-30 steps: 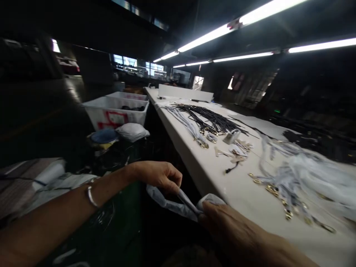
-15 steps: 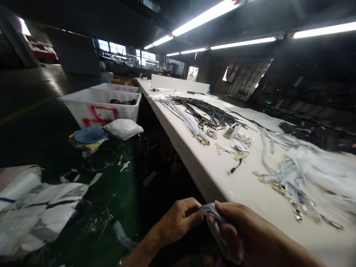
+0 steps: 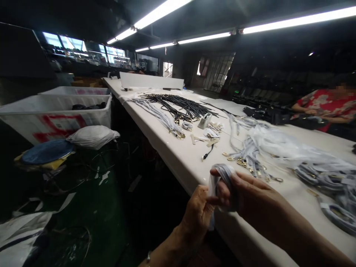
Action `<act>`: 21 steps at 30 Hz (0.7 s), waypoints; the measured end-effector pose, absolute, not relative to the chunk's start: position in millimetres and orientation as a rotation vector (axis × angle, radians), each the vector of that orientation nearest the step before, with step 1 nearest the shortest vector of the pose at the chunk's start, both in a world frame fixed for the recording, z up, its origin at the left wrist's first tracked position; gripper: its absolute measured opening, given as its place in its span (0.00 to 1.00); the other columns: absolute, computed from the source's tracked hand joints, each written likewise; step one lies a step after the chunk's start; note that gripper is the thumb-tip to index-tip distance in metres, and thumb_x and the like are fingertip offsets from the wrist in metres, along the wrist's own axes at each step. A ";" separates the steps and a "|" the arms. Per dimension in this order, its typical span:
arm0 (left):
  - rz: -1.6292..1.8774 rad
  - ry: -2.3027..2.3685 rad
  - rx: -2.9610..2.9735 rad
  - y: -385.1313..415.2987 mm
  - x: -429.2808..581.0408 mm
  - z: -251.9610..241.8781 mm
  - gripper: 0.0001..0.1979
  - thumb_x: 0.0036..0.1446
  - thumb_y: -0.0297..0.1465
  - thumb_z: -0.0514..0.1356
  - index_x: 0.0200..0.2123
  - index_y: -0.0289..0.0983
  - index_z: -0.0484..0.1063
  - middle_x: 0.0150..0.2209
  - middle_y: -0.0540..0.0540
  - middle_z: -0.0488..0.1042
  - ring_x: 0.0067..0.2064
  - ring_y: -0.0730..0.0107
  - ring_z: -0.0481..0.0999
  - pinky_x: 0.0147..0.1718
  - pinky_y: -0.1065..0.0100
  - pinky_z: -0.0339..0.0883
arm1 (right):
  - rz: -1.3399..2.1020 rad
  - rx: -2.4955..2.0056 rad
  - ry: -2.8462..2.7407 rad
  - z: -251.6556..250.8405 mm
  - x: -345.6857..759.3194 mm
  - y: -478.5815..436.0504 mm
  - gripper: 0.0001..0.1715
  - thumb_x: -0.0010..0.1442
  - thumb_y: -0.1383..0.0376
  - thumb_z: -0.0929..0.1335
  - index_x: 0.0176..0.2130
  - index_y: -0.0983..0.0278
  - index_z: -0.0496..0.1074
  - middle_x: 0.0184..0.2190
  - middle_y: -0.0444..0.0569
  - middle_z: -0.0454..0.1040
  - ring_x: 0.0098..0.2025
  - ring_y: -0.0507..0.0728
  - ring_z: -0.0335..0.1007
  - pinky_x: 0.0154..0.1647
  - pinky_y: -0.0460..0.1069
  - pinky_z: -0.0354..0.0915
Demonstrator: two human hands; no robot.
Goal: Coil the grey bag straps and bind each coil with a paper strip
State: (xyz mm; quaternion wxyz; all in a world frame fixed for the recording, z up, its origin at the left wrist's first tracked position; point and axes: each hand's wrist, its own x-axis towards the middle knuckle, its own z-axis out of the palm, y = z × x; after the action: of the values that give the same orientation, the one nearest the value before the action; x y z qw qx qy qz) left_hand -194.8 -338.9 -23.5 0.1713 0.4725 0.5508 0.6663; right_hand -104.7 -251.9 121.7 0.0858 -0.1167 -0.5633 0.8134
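While my right hand (image 3: 247,193) curls its fingers (image 3: 222,197) around a coiled loop of grey lanyard strap (image 3: 226,177), my left hand (image 3: 196,218) closes on the loop's lower side, so both grips are narrow and holding the same coil. The coil sits at about 1 o'clock from me, held in the air just over the near edge of the white counter (image 3: 191,167), not touching it.

Farther along the counter, toward 12 o'clock, lie a spread of grey lanyards with gold clips (image 3: 158,116) and a bundle of black cords (image 3: 178,105). Just beside them are a tape dispenser (image 3: 205,120), a scatter of paper tags (image 3: 211,133) and a short black cord (image 3: 208,152). At 1 to 2 o'clock, a heap of pale lanyards with brass clips (image 3: 250,155) spreads across the counter, with finished grey coils (image 3: 338,217) near its right edge.

At 10 o'clock stand two white plastic crates (image 3: 55,118), the nearer one daubed with red, beside a white sack (image 3: 93,136) and a blue round cushion (image 3: 47,151). At 2 o'clock, a co-worker in a red floral top (image 3: 328,105) sits across the counter.
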 end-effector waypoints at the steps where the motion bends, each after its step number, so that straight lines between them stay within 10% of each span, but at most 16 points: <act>1: 1.872 1.437 1.216 -333.0 -187.4 -19.9 0.21 0.68 0.44 0.50 0.42 0.33 0.74 0.37 0.42 0.72 0.37 0.67 0.70 0.36 0.68 0.65 | 2.276 -0.354 -1.735 124.6 -103.2 -249.2 0.19 0.65 0.52 0.66 0.47 0.63 0.74 0.31 0.47 0.73 0.36 0.57 0.74 0.42 0.54 0.72; 7: 1.756 0.809 0.679 -326.5 -173.0 5.9 0.22 0.60 0.48 0.58 0.41 0.32 0.71 0.21 0.50 0.69 0.21 0.75 0.66 0.23 0.73 0.59 | 0.943 -0.077 -2.296 110.5 -94.6 -213.3 0.09 0.69 0.63 0.63 0.48 0.59 0.69 0.41 0.51 0.76 0.51 0.62 0.71 0.49 0.55 0.68; 12: 1.497 1.117 0.889 -354.7 -198.3 23.1 0.12 0.49 0.30 0.66 0.38 0.33 0.74 0.29 0.51 0.72 0.29 0.75 0.69 0.29 0.73 0.62 | 0.223 0.258 -2.731 80.3 -86.8 -180.7 0.08 0.68 0.69 0.59 0.42 0.63 0.66 0.34 0.53 0.74 0.35 0.61 0.68 0.38 0.57 0.65; 21: 1.159 1.481 1.270 -349.1 -251.3 14.8 0.09 0.49 0.32 0.68 0.35 0.36 0.76 0.29 0.54 0.71 0.31 0.75 0.68 0.29 0.75 0.59 | 0.996 -0.359 -3.216 50.6 -45.8 -204.0 0.17 0.68 0.54 0.61 0.36 0.62 0.68 0.34 0.48 0.71 0.33 0.57 0.63 0.36 0.52 0.61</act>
State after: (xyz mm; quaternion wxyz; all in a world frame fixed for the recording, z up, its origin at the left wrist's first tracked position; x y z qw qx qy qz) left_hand -251.3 -349.1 14.8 0.4223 0.5074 0.5915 0.4630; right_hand -45.8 -204.0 50.6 -0.1220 -0.1052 -0.9428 0.2919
